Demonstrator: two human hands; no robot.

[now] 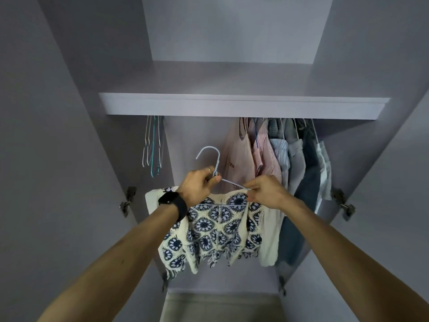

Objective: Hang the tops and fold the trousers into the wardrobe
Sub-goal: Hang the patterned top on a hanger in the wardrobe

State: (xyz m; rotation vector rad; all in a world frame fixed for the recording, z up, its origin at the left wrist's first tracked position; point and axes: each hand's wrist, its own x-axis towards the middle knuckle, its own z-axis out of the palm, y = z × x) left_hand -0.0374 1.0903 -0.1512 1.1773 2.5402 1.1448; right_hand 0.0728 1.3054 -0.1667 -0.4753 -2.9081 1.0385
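Head view: grey wardrobe [232,31] (shelf [232,105] above), L hand [197,188] tight round hanger [210,151], R hand [264,191] pinch-tight on top [216,228].

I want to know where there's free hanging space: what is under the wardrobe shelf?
Under the shelf, empty hangers hang at the left and a row of garments at the right, with the back wall showing between them. The shelf's front edge hides the rail.

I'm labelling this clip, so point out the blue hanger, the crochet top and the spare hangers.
blue hanger [209,147], head view, top of hook.
crochet top [216,228], head view, middle of front.
spare hangers [152,147], head view, wire shoulders.
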